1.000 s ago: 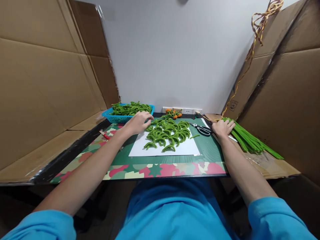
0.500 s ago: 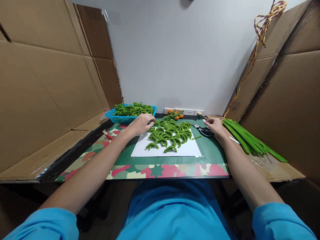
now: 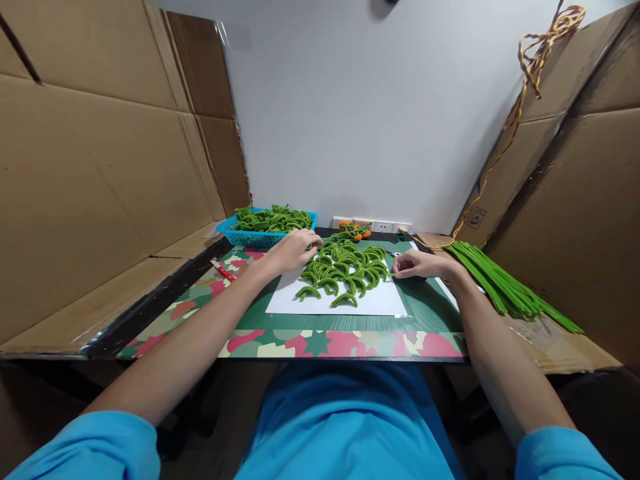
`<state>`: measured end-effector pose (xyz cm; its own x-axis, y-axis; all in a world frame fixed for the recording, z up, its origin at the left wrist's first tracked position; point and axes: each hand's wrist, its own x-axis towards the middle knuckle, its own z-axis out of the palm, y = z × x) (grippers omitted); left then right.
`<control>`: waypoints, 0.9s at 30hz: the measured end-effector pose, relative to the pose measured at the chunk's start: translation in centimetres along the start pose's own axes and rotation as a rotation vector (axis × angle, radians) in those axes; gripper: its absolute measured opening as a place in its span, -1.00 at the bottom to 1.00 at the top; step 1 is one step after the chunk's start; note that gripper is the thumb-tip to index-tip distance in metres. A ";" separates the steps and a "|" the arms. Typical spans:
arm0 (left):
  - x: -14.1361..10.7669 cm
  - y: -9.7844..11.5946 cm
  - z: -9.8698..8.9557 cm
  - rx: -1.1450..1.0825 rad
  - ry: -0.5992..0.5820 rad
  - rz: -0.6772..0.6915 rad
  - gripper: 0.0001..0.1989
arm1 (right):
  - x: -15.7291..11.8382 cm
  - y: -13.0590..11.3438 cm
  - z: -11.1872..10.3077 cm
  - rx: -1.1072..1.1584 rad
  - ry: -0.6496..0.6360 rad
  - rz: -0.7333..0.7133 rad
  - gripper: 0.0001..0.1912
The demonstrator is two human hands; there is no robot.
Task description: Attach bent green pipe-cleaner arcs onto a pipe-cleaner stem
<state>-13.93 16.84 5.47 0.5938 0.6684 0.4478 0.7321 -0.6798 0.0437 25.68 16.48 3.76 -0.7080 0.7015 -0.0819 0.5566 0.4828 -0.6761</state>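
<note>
Curved green fuzzy pipe cleaner pieces (image 3: pixel 327 272) lie in a loose pile on a white sheet of paper (image 3: pixel 287 303). At the pile's far left edge is my left hand (image 3: pixel 296 251), palm down with fingers curled inward; whatever they hold, if anything, is hidden. My right hand (image 3: pixel 417 264) is at the sheet's right edge, thumb and fingertips pinched on the end of a short green pipe cleaner piece (image 3: pixel 391 275). Scissors (image 3: pixel 397 254) lie behind the right hand, mostly covered by it. Under the right wrist shows the edge of a white sheet or strip (image 3: pixel 448 293).
A blue basket (image 3: pixel 250 238) heaped with green pieces stands at the back left. Orange-and-green fuzzy flowers (image 3: pixel 356 231) lie behind the pile. Long green pipe cleaners (image 3: pixel 500 283) lie at the right. A red tool (image 3: pixel 223 271) lies left. Cardboard walls (image 3: pixel 110 147) flank the table.
My right hand has moved left and nearer, from beside the scissors to the short green piece, which it now pinches. My left hand has stayed by the pile. The view has shifted slightly.
</note>
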 end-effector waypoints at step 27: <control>0.1 6.1 1.7 -0.178 -0.004 0.230 -0.76 | 5.6 -7.1 9.9 -0.367 0.912 -0.508 -0.84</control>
<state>-8.84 13.26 4.24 0.7394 0.4914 0.4603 0.5081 -0.8558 0.0976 13.48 11.76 0.91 -0.3886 0.4280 0.8160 0.4938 0.8444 -0.2077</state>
